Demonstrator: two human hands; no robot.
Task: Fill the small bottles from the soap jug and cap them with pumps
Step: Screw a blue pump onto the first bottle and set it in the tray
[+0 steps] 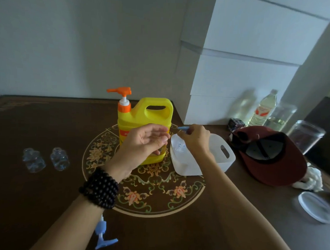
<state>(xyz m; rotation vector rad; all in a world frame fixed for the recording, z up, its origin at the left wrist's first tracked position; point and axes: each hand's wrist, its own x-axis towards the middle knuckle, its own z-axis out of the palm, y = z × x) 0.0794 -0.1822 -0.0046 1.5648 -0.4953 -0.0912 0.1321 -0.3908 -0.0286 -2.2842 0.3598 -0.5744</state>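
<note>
The right hand (pixel 194 140) is pinching a blue pump (pixel 183 128) above the white bin (pixel 224 160), the left hand (pixel 146 141) is hovering open before the yellow soap jug (pixel 142 120), and two small bottles (pixel 45 159) are standing empty and uncapped

Dim, flat indoor light comes from about two o'clock, brightening the white cabinet (pixel 244 71). The wall toward ten o'clock greys out. Shadows are soft, detail smeared. Wide-angle bending curves the edges, especially at five o'clock.
</note>
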